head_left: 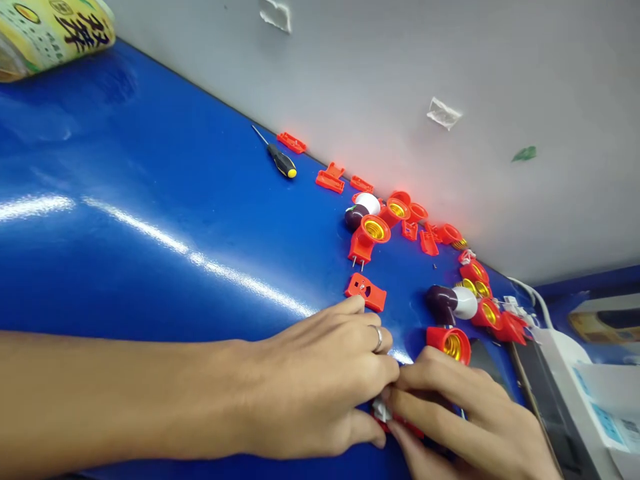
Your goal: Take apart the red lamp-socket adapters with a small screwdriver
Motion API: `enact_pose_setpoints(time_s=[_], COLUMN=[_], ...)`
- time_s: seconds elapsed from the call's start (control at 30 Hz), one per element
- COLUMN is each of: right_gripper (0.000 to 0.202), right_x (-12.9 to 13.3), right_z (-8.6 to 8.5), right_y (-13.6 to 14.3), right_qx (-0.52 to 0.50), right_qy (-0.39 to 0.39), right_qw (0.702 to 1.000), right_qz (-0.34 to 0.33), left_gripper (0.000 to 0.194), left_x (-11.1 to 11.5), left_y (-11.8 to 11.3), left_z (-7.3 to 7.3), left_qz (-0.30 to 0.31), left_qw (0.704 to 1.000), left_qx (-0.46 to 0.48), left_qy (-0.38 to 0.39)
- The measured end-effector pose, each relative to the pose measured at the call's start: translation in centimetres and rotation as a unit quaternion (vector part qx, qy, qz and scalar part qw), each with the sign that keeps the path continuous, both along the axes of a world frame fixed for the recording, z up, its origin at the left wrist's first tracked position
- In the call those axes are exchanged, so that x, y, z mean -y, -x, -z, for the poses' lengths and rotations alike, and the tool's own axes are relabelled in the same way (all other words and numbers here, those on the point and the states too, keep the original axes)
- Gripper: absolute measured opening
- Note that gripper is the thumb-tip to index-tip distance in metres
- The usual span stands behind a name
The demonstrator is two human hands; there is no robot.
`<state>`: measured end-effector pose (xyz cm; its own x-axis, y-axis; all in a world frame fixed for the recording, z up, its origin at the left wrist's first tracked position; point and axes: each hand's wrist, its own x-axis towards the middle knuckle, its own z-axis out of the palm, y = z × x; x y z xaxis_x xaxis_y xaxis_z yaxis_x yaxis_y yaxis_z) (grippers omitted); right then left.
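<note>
My left hand (320, 380), with a ring on one finger, reaches in from the left. Its thumb and fingers close around the near edge of a red plastic part (413, 429), mostly hidden under both hands. Fingertips of my right hand (465, 413) press together at a small silvery metal piece (382, 409) on that part. Just beyond the left fingertips lies a red plug housing piece (367, 292) with cut-out holes. Behind it is a red lamp socket (367, 239) with two plug pins and a gold threaded inside. Another red socket (449, 344) sits right beyond the right hand.
A screwdriver (280, 160) lies by the wall among red plastic covers (330, 180). More sockets (487, 313) and a dark-and-white bulb-shaped piece (445, 303) stand on the right. A yellow-labelled container (55, 37) is far left on the blue table (150, 280); a white box (580, 387) is right.
</note>
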<state>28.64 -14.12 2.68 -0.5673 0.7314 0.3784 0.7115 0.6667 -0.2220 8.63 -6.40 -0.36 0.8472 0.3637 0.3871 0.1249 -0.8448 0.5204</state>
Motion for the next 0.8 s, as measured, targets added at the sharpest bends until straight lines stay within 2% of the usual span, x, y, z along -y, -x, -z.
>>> enact_pose_setpoints(time_s=[0.23, 0.4, 0.53, 0.63, 0.67, 0.8], right_gripper=[0.021, 0.013, 0.016, 0.017, 0.016, 0.015], right_x=[0.1, -0.2, -0.4, -0.4, -0.5, -0.7], right_z=[-0.6, -1.1, -1.7, -2.0, -2.0, -1.8], right_y=[0.0, -0.3, -0.9, -1.6, -1.9, -2.6], right_qx=[0.065, 0.019, -0.052, -0.047, -0.041, -0.033], right_qy=[0.038, 0.023, -0.064, -0.121, -0.13, -0.151], right_qw=[0.997, 0.999, 0.996, 0.989, 0.987, 0.984], right_qz=[0.009, -0.01, 0.021, 0.07, 0.082, 0.09], left_gripper=[0.033, 0.031, 0.033, 0.05, 0.05, 0.014], left_x=[-0.2, 0.0, -0.1, -0.9, -1.3, -3.7], left_y=[0.2, 0.4, 0.6, 0.8, 0.8, 0.7], left_z=[0.3, 0.4, -0.4, -1.6, -2.1, -2.9], left_qz=[-0.009, -0.02, -0.022, -0.023, -0.026, -0.064], left_qw=[0.999, 0.999, 0.999, 1.0, 0.999, 0.993], left_qx=[0.002, -0.006, -0.022, -0.007, 0.007, 0.036], left_qy=[0.037, 0.033, 0.018, -0.012, -0.024, -0.089])
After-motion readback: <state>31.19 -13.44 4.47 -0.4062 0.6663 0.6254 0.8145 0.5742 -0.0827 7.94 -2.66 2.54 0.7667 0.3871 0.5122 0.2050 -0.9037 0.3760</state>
